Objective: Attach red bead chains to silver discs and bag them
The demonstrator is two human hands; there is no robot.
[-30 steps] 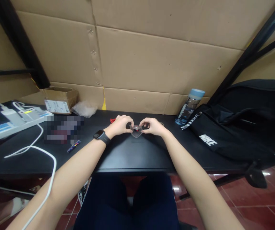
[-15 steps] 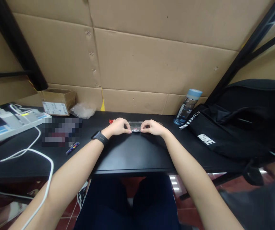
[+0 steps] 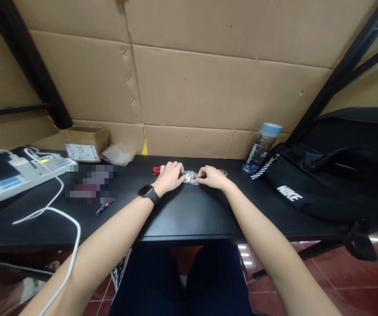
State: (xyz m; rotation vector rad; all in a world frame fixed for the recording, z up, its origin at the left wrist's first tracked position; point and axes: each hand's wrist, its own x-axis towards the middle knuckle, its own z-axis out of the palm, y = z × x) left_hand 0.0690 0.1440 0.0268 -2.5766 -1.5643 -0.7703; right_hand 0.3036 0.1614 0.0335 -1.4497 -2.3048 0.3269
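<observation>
A small clear plastic bag (image 3: 190, 177) with shiny bits in it lies on the black table between my hands. My left hand (image 3: 172, 176) pinches its left end, thumb and fingers closed together. At the right end, my right hand (image 3: 210, 177) grips the bag in the same way. The bag looks crumpled, and its contents are too small to name. Just left of my left hand is a red stringy item (image 3: 156, 170), partly covered by the fingers. Behind my right hand a round ring-like roll (image 3: 223, 172) shows in part.
On the right stand a water bottle (image 3: 261, 148) and a black backpack (image 3: 347, 175). To the left are a white power strip (image 3: 27, 183) with a loose white cable (image 3: 64, 213), a small cardboard box (image 3: 85, 145), a crumpled plastic bag (image 3: 119, 155) and a patterned strip (image 3: 105, 206). Cardboard lines the back.
The plastic bag, flatter and wider before, is now bunched up between my hands. My left hand has moved right and turned. A person at the lower right has left the view.
</observation>
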